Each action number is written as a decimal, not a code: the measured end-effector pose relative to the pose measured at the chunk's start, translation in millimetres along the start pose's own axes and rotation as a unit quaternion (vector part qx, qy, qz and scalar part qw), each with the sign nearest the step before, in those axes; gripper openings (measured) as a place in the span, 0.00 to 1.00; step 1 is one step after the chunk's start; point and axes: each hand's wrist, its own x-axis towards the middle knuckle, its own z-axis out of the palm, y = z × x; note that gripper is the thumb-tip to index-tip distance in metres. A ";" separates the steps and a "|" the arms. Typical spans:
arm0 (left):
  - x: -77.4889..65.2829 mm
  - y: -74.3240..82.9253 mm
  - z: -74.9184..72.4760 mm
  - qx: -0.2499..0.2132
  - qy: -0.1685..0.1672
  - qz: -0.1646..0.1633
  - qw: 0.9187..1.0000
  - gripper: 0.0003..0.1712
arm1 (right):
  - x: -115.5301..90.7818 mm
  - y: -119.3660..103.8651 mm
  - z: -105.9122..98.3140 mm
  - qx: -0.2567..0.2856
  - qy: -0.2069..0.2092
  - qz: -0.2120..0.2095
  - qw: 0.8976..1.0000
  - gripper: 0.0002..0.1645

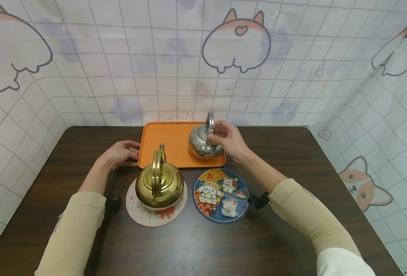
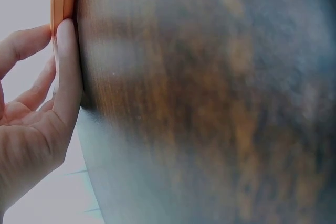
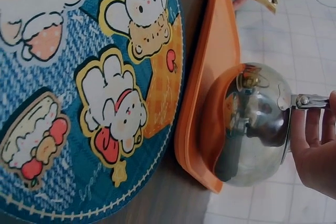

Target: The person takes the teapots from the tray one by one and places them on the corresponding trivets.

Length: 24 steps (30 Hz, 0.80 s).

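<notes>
On the right part of an orange tray sits a round silver kettle; in the right wrist view its shiny side mirrors the tray. My right hand grips its upright handle from the right, with thumb and fingers at the handle's lower part. At the tray's left edge, my left hand touches the rim with its fingertips, as the left wrist view also shows with the fingers against the tray's side. A gold kettle with its handle raised stands in front of the tray.
Under the gold kettle lies a round pale placemat. To its right, a round blue placemat with cartoon animals lies on the dark wooden table. Behind the table hangs a white gridded curtain.
</notes>
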 end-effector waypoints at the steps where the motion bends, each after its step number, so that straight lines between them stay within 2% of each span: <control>1: 0.1 -0.2 -0.3 -0.001 -0.001 0.001 1.000 0.39 | -0.6 0.2 -1.1 0.001 0.000 0.000 1.000 0.15; 13: 0.7 1.5 0.5 -0.006 -0.002 -0.005 1.000 0.40 | -14.2 2.6 -14.2 0.037 0.000 -0.012 0.999 0.17; 24: -1.7 3.0 2.3 -0.006 0.004 -0.007 1.000 0.39 | -27.3 -3.4 -21.0 0.047 -0.012 -0.016 0.999 0.16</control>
